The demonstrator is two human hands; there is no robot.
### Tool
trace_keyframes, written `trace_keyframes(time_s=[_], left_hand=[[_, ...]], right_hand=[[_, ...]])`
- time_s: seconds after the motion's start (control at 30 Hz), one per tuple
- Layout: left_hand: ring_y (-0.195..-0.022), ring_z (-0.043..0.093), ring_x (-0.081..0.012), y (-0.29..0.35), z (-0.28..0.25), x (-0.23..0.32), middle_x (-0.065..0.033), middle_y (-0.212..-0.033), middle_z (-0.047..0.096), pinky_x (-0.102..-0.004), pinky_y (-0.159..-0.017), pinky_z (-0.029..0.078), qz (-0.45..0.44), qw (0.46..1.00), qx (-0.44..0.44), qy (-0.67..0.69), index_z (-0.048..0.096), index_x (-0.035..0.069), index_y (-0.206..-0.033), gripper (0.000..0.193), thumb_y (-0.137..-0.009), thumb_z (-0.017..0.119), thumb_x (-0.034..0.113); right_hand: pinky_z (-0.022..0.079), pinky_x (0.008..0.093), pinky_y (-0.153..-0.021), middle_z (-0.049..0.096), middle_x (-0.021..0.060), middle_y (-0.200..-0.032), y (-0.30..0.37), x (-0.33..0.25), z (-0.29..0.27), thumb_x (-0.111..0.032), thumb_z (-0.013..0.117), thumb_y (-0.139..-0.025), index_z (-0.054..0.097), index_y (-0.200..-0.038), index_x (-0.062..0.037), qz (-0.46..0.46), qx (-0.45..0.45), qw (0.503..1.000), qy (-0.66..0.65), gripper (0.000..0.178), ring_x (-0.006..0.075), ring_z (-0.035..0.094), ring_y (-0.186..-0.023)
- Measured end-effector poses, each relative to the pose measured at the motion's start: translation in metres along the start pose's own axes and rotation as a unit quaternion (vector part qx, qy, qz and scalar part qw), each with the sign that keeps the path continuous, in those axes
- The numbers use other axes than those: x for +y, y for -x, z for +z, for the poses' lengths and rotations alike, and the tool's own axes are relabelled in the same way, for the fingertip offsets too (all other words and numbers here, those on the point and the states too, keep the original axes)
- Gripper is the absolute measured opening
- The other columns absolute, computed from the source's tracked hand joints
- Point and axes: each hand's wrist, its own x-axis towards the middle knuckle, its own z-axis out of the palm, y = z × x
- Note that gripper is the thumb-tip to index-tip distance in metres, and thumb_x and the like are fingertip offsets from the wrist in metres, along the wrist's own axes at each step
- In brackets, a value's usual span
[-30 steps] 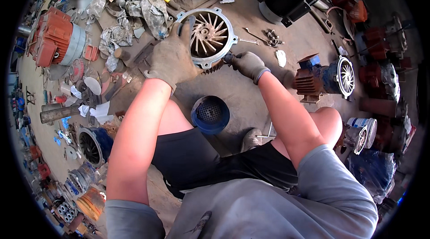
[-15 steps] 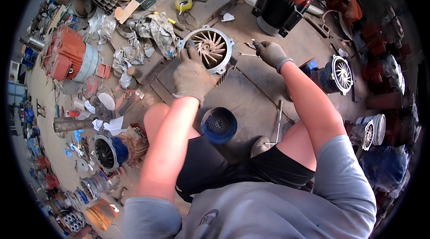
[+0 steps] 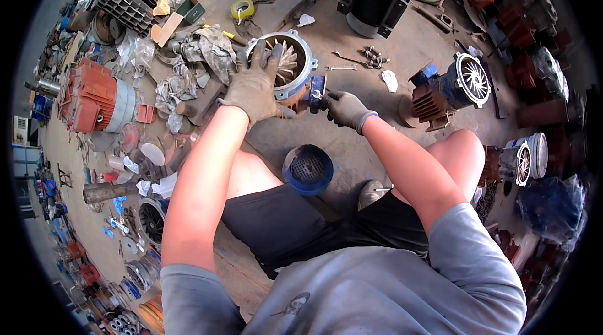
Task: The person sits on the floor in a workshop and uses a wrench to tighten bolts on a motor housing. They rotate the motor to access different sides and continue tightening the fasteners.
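An upright motor (image 3: pixel 295 87) with a grey ring-shaped housing stands in front of me, its pale fan blades (image 3: pixel 287 64) facing up. My left hand (image 3: pixel 254 87), in a grey-brown work glove, lies over the near left part of the rim, fingers spread and touching it. On the motor's right side sits a small blue box (image 3: pixel 316 86). My gloved right hand (image 3: pixel 347 111) is closed on a wrench, whose silver head (image 3: pixel 319 94) is at that box; the glove hides the rest. Two wrenches (image 3: pixel 342 68) and several bolts (image 3: pixel 375 57) lie beyond my right hand.
A blue perforated cover (image 3: pixel 308 170) rests between my legs. To the right lies a motor with a white-bladed fan (image 3: pixel 472 81); a black motor (image 3: pixel 377 2) stands at the back. Crumpled rags (image 3: pixel 210 52), yellow tape (image 3: pixel 241 10) and a red motor (image 3: pixel 94 96) are on the left.
My right hand has come left and nearer, from beside the wrenches to the motor's blue box. My left hand's fingers have spread on the rim. The view has shifted.
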Motion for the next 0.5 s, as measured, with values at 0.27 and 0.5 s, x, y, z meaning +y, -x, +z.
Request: trace_keyframes(time_s=[0.27,0.5], left_hand=[[-0.167,0.032,-0.0454,0.000,0.008,0.008,-0.0350,-0.173,0.039,-0.0613,-0.132,0.037,-0.002,1.000,-0.004,0.021,0.029,0.001,-0.176,0.129,-0.079,0.093,0.058],[-0.161,0.042,-0.0480,-0.013,0.012,-0.013,-0.0357,-0.172,0.037,-0.0546,-0.133,0.038,0.009,1.000,0.011,0.010,0.031,0.002,-0.174,0.135,-0.072,0.097,0.062]], right_hand=[[0.059,0.0470,-0.102,0.084,0.0209,-0.111,-0.062,-0.022,-0.045,-0.044,0.063,-0.106,0.081,-0.127,-0.0066,-0.102,0.034,0.955,0.277,0.047,0.0378,0.079,-0.109],[0.061,0.0414,-0.077,0.081,0.0096,-0.089,-0.104,-0.059,-0.064,-0.050,0.058,-0.108,0.085,-0.102,-0.0077,-0.066,-0.098,0.905,0.409,0.050,0.0229,0.075,-0.078]])
